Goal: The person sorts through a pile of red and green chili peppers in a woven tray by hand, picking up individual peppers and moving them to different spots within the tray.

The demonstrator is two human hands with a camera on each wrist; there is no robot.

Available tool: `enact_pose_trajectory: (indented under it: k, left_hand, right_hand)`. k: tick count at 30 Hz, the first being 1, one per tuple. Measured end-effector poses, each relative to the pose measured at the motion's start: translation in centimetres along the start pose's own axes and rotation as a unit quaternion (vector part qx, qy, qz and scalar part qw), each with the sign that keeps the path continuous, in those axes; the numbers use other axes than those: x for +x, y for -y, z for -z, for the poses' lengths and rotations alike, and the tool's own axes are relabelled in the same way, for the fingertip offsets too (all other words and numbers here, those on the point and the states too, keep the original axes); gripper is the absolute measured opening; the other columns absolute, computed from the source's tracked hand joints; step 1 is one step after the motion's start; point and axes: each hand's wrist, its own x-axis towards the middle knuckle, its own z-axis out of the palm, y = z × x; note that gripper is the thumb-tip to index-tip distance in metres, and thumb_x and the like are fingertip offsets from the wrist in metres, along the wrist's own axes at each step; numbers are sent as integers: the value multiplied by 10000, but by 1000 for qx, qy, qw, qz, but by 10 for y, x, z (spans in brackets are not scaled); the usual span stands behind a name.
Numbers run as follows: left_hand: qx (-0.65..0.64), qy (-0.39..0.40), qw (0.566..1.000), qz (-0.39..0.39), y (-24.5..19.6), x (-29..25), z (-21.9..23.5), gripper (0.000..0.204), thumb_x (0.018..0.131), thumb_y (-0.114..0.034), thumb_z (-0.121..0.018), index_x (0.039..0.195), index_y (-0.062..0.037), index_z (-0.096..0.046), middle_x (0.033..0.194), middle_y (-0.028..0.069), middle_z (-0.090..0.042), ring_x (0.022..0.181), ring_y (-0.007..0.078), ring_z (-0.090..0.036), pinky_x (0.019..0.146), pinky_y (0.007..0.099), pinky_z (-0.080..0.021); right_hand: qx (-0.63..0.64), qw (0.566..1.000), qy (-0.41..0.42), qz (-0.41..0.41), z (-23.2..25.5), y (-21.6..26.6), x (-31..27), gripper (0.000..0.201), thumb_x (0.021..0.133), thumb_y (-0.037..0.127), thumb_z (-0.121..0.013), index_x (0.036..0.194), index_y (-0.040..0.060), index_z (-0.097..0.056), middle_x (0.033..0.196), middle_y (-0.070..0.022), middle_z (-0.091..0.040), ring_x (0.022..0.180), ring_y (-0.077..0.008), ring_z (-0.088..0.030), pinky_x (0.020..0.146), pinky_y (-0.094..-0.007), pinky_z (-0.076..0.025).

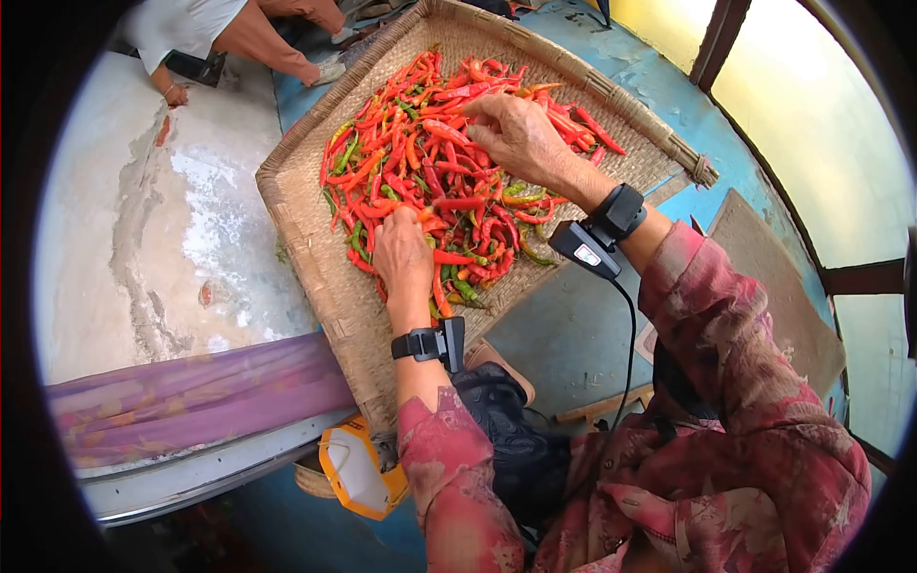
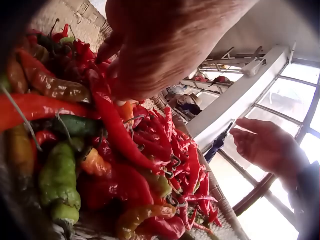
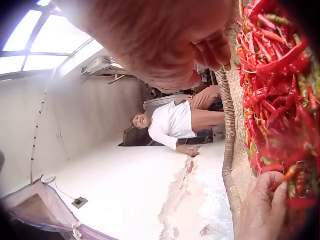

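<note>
Red, orange and green chili peppers (image 1: 458, 181) lie heaped on a woven tray (image 1: 301, 215). My left hand (image 1: 402, 256) is at the near left part of the heap; in the right wrist view, this hand (image 3: 262, 205) pinches an orange-red pepper (image 3: 290, 173) between thumb and fingers. My right hand (image 1: 523, 138) is over the far right part, its fingers loosely bent. The right wrist view shows this hand (image 3: 155, 40) holding no visible pepper. In the left wrist view the left hand (image 2: 165, 50) covers part of the heap (image 2: 125, 170), its fingertips partly hidden.
A person in a white top (image 3: 170, 120) leans on the worn pale surface (image 1: 191, 220) at left. Purple cloth (image 1: 201, 396) runs along its near edge. Below the tray is an orange-and-white box (image 1: 358, 473). Framed windows (image 1: 812, 124) stand at right; a cable (image 1: 630, 353) hangs by the right sleeve.
</note>
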Motion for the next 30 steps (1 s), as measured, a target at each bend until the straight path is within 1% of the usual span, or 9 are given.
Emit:
enact_pose_trajectory:
  k: [2, 4, 9, 14, 17, 19, 21, 26, 30]
  left_hand:
    - [-73, -118, 990, 5, 8, 2, -1, 120, 845, -110, -562, 940, -45, -531, 804, 89, -605, 682, 291, -572, 622, 368, -454]
    - [-225, -97, 967, 71, 5, 5, 5, 135, 858, -115, -554, 951, -22, -524, 801, 90, -603, 666, 243, -568, 617, 346, -460]
    - [-605, 9, 769, 207, -17, -1, 14, 195, 886, -166, -562, 989, -8, -516, 747, 25, -554, 617, 63, -515, 535, 199, -421]
    - [-645, 35, 733, 213, -29, 1, 12, 169, 887, -201, -563, 968, -54, -545, 779, -6, -562, 617, 51, -504, 536, 204, -400]
    - [-622, 57, 747, 226, -21, 10, 2, 195, 888, -200, -557, 993, -37, -575, 800, 11, -574, 665, 82, -537, 576, 228, -434]
    - [-372, -17, 926, 58, -20, 15, -21, 162, 856, -134, -564, 983, -34, -581, 794, 102, -593, 724, 225, -582, 655, 324, -469]
    - [-187, -24, 982, -33, -33, 14, -21, 245, 795, -50, -579, 1041, -56, -569, 983, 147, -540, 899, 320, -559, 761, 410, -462]
    - [-7, 50, 998, -47, -50, 15, -35, 221, 785, -68, -600, 1004, -63, -572, 997, 133, -539, 923, 326, -546, 762, 421, -459]
    - [-64, 8, 997, -44, -46, 17, -31, 141, 792, -80, -598, 918, -35, -553, 922, 122, -553, 891, 330, -545, 738, 412, -466]
  right_hand:
    - [29, 998, 49, -8, -5, 4, -3, 223, 821, 122, -590, 985, -28, -597, 804, -137, -639, 727, -200, -630, 627, -317, -492]
    - [66, 988, 137, 1, -16, 5, -9, 213, 818, 135, -601, 959, -24, -614, 807, -142, -645, 740, -213, -634, 646, -332, -496]
    - [107, 949, 297, -21, -41, 17, -26, 308, 783, 215, -660, 1000, 0, -615, 804, -146, -639, 769, -258, -625, 674, -377, -483]
    - [49, 976, 211, 14, -56, 1, -31, 255, 761, 220, -663, 840, -13, -597, 689, -158, -590, 661, -291, -591, 611, -392, -464]
    - [-20, 985, 169, 17, -35, 1, -16, 230, 760, 204, -650, 818, -12, -595, 688, -184, -575, 659, -308, -590, 605, -395, -458]
    - [-48, 992, 119, -16, -22, -7, -6, 233, 763, 201, -638, 815, -22, -590, 665, -172, -586, 617, -304, -599, 574, -388, -462]
    - [-78, 997, 27, 9, -9, -17, 1, 224, 773, 188, -619, 838, -24, -588, 642, -159, -589, 599, -308, -601, 552, -388, -462]
    - [-127, 990, -48, -43, 18, -32, 9, 263, 781, 180, -599, 941, -28, -574, 692, -165, -618, 640, -314, -622, 578, -372, -488]
    - [-99, 993, -54, -15, 25, -34, 3, 296, 786, 179, -596, 995, -31, -587, 718, -154, -629, 648, -294, -626, 603, -364, -493]
